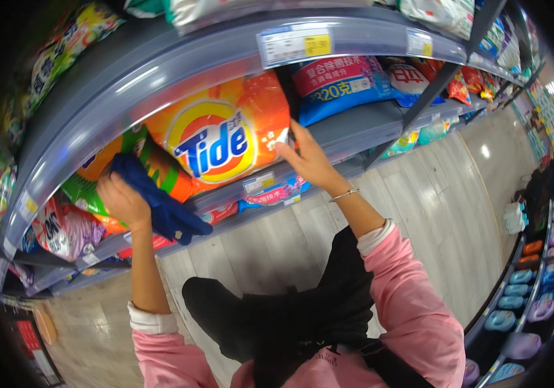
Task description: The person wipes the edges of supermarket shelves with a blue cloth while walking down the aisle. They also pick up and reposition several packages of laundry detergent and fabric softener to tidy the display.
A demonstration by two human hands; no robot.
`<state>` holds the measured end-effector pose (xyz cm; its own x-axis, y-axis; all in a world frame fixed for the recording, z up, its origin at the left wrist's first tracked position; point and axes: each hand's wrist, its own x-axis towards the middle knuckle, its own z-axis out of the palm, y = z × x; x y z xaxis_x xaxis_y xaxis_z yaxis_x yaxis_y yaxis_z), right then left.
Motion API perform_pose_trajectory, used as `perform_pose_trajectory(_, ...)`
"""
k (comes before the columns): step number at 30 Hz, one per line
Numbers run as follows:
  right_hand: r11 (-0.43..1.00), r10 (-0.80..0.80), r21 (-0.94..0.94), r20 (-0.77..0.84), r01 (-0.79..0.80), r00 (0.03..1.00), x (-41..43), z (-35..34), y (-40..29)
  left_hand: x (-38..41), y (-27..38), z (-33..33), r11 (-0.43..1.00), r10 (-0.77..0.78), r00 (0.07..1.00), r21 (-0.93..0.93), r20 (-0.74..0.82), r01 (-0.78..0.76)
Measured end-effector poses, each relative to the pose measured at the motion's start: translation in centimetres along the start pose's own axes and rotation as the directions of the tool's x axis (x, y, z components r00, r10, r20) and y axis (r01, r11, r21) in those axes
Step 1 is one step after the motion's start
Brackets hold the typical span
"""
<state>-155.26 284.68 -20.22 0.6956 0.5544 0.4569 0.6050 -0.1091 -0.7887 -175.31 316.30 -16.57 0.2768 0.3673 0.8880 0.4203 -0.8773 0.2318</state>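
An orange Tide laundry detergent bag [228, 140] stands on the shelf before me, its front facing me. My right hand [308, 157] grips the bag's right edge, thumb on the front and fingers behind. My left hand [124, 201] holds a dark blue cloth [153, 199], perhaps a glove, whose loose end hangs over the shelf edge. That cloth lies against a green and orange detergent bag [80, 194] left of the Tide bag. The cloth partly covers this green bag.
Blue and pink detergent bags [342, 87] lie to the right. A shelf edge with price tags [296, 44] runs just above my hands. Grey upright posts [432, 97] divide the shelving. Bottles [500, 320] line another shelf at right. A person [549, 179] is farther down the aisle.
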Motion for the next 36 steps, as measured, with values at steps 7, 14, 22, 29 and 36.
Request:
perform_pose_trajectory(7, 0.753, -0.191, -0.647, -0.388, -0.119, 0.902, 1.6, -8.1, 5.2, -0.4, -1.1, -0.4, 1.000, -0.025, 0.999, -0.010, 0.043, 0.025)
perform_pose_trajectory(14, 0.702, -0.212, -0.696, -0.406, -0.150, 0.889, 4.0, -6.4, 7.6, -0.6, -2.0, -0.1, 1.000, -0.024, 0.997, 0.017, 0.072, 0.023)
perform_pose_trajectory(22, 0.987, -0.001, -0.159, -0.151, -0.024, 0.989, -7.0, -5.1, 1.4, 0.3, -0.1, -0.6, 0.999, 0.034, 0.999, -0.002, 0.039, -0.034)
perform_pose_trajectory(29, 0.767, 0.208, 0.586, 0.159, -0.262, 0.965, -10.9, -2.0, -8.1, -0.2, 10.6, -5.2, 0.899, -0.072, 0.976, -0.410, 0.207, 0.153)
perform_pose_trajectory(36, 0.782, 0.126, 0.613, 0.017, -0.110, 0.992, -9.0, -3.4, -13.4, 3.4, 20.0, -11.7, 0.615, 0.687, 0.654, -0.733, 0.316, -0.292)
